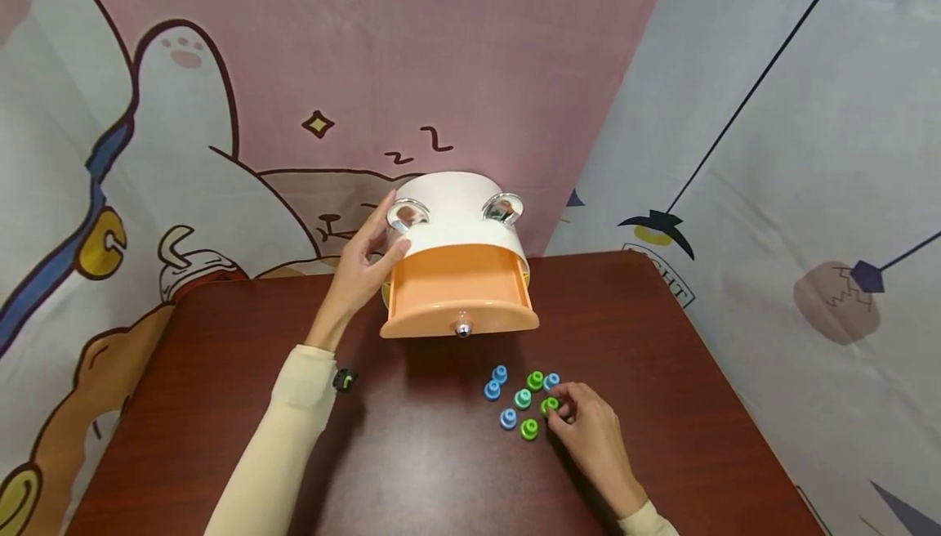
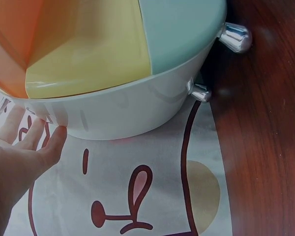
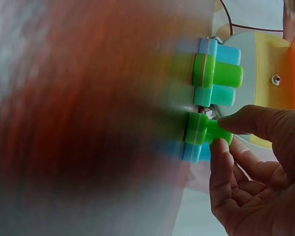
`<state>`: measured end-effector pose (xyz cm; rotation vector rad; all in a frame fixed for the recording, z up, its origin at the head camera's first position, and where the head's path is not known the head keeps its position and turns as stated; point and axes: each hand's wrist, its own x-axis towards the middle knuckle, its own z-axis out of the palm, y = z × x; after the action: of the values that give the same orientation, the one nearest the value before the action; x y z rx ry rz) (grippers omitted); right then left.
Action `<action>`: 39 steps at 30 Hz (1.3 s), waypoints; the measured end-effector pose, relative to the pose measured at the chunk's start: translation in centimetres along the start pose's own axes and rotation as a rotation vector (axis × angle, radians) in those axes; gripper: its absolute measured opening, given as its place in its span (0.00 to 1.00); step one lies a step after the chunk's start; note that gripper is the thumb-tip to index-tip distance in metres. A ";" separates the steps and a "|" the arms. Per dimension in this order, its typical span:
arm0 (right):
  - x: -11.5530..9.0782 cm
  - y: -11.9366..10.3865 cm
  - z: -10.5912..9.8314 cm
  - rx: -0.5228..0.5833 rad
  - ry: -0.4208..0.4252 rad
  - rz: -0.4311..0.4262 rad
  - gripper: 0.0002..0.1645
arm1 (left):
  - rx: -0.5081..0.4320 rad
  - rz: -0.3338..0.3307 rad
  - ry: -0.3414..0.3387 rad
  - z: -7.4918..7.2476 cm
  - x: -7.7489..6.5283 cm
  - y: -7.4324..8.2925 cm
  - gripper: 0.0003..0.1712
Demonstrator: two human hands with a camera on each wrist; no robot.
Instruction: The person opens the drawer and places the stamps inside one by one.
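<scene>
In the head view a small white storage box [image 1: 448,193] with silver ear-like knobs stands at the table's back, its orange drawer [image 1: 461,317] pulled out. My left hand [image 1: 362,262] steadies the box from its left side. In the left wrist view the fingertips [image 2: 59,137] touch the white shell. At the front right, my right hand [image 1: 591,430] pinches a green peg [image 3: 219,132] by its narrow stem between thumb and finger. Close around it stand a green peg [image 1: 529,429], a blue peg [image 1: 508,418], a teal peg [image 1: 523,399] and several others.
The dark wooden table [image 1: 412,454] runs under everything. A printed cloth [image 1: 478,54] with cartoon animals hangs behind it, and a pale cloth [image 1: 772,152] hangs to the right. Silver feet [image 2: 236,38] stick out below the box.
</scene>
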<state>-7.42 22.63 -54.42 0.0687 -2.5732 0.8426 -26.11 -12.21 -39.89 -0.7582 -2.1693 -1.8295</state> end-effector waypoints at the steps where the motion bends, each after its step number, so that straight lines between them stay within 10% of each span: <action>1: 0.0 0.0 0.0 -0.002 0.002 -0.002 0.18 | -0.001 0.000 0.000 0.0 0.0 0.0 0.43; 39: 10.7 -6.6 -6.1 0.148 0.198 -0.121 0.15 | 0.028 0.008 -0.001 -0.1 -0.1 0.2 0.43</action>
<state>-13.58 21.68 -41.90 0.1746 -2.2958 0.9431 -25.92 -12.32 -39.76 -0.7614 -2.1845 -1.7910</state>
